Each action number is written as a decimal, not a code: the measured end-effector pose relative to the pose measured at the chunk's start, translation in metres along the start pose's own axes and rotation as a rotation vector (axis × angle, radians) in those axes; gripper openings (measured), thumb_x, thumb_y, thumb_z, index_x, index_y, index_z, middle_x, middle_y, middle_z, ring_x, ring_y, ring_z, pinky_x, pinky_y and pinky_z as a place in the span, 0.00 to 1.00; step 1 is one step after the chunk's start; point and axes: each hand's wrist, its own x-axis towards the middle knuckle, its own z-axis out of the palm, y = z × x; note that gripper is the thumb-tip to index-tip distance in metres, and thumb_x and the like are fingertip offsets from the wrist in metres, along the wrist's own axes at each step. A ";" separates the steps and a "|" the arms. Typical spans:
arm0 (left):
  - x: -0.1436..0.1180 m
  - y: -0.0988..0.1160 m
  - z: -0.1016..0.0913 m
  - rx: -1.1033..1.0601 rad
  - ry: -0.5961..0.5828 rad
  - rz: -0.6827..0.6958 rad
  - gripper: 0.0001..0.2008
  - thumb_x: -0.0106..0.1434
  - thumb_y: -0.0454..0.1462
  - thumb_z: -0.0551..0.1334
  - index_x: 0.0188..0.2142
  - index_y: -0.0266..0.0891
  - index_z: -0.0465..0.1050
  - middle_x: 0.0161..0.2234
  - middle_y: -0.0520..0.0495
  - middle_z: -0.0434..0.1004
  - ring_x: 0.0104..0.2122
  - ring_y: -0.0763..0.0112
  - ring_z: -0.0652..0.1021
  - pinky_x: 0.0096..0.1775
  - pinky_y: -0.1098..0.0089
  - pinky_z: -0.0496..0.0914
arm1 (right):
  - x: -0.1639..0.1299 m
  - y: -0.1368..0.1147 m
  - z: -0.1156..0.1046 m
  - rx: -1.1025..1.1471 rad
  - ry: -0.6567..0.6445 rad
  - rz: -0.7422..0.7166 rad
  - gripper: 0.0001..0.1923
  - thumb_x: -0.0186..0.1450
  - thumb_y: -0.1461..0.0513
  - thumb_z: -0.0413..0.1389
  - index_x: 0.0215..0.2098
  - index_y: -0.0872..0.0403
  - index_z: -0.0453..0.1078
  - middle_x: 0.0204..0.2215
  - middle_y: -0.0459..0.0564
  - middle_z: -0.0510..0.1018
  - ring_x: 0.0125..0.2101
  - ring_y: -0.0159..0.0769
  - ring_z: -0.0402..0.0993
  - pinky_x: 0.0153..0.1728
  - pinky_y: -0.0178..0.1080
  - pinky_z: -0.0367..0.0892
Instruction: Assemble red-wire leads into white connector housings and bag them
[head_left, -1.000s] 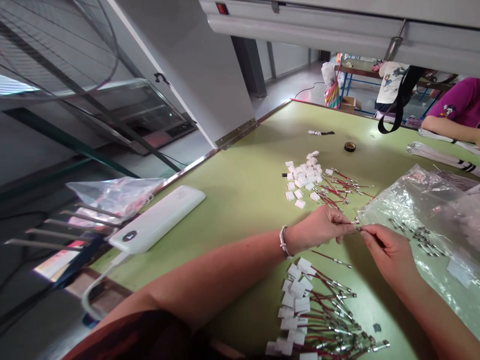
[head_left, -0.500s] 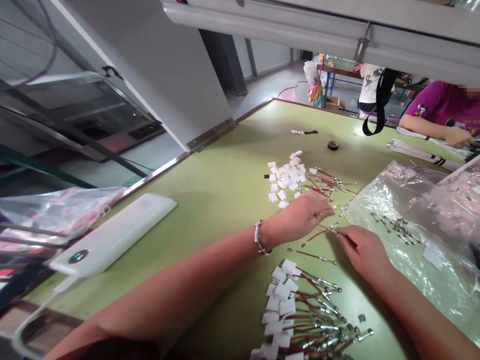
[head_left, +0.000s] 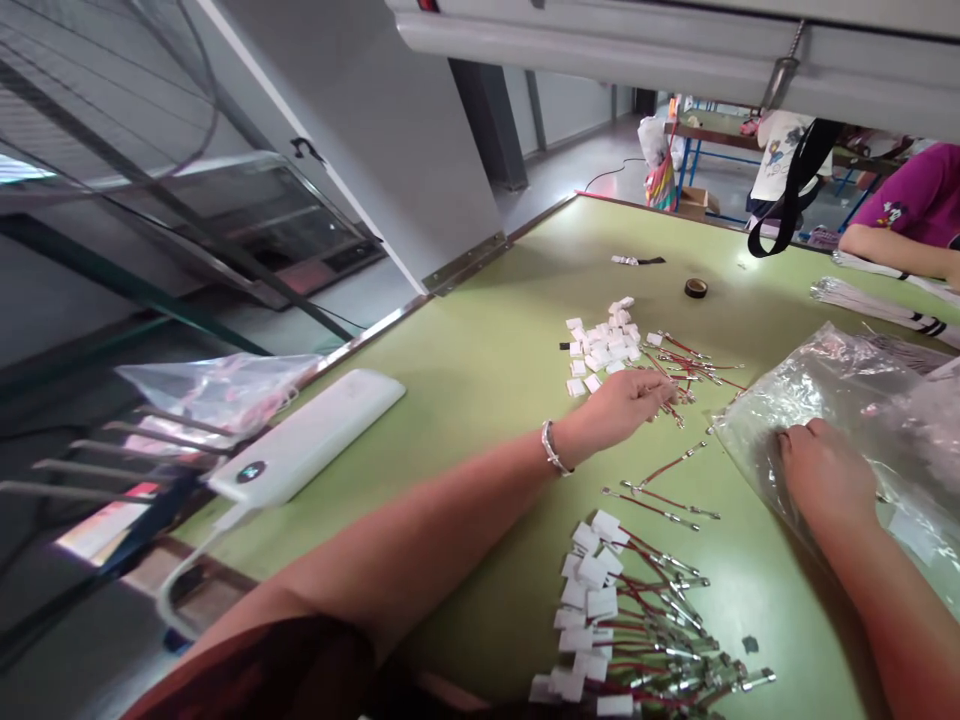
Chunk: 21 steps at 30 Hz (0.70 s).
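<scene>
My left hand (head_left: 626, 405) is at the near side of a loose pile of red wires (head_left: 694, 365) with metal ends. Its fingers are pinched together among the wires; what lies between them is hidden. My right hand (head_left: 829, 475) rests over a clear plastic bag (head_left: 757, 400), fingers curled down where small metal parts lay. Its fingertips are mostly covered. Between my arms lie a few separate red wires (head_left: 652, 508). Nearer me, white connectors (head_left: 592, 570) on red wires with metal ends form a row.
Loose white connectors (head_left: 600, 345) are heaped beyond my left hand. A black tape roll (head_left: 696, 288) sits farther back. At left, a white power bank (head_left: 315, 435) trails a cable. Bundled white wires (head_left: 862, 300) lie near a co-worker's arm (head_left: 892, 248) at right.
My right hand has moved right onto the bag, away from my left hand. My left hand has reached the wire pile. More separate red wires now lie on the table between them.
</scene>
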 end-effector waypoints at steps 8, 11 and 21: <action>-0.007 -0.003 0.018 0.012 -0.162 0.004 0.15 0.64 0.42 0.54 0.34 0.36 0.77 0.25 0.50 0.70 0.24 0.76 0.67 0.27 0.74 0.62 | -0.007 -0.007 -0.014 0.198 0.175 0.037 0.17 0.68 0.59 0.43 0.38 0.57 0.73 0.26 0.55 0.77 0.23 0.39 0.71 0.23 0.38 0.54; -0.011 0.001 0.025 -0.004 -0.231 0.069 0.15 0.64 0.42 0.53 0.31 0.37 0.75 0.24 0.52 0.69 0.24 0.76 0.67 0.28 0.74 0.63 | -0.022 -0.027 -0.024 0.663 0.235 -0.150 0.16 0.67 0.55 0.46 0.39 0.52 0.73 0.28 0.51 0.79 0.25 0.36 0.71 0.27 0.37 0.62; -0.016 0.003 0.029 0.118 -0.255 0.185 0.14 0.66 0.40 0.50 0.25 0.39 0.65 0.24 0.52 0.66 0.26 0.74 0.67 0.31 0.72 0.61 | -0.035 -0.048 -0.024 0.990 0.164 -0.364 0.11 0.66 0.58 0.50 0.33 0.52 0.73 0.25 0.45 0.78 0.24 0.31 0.72 0.28 0.33 0.65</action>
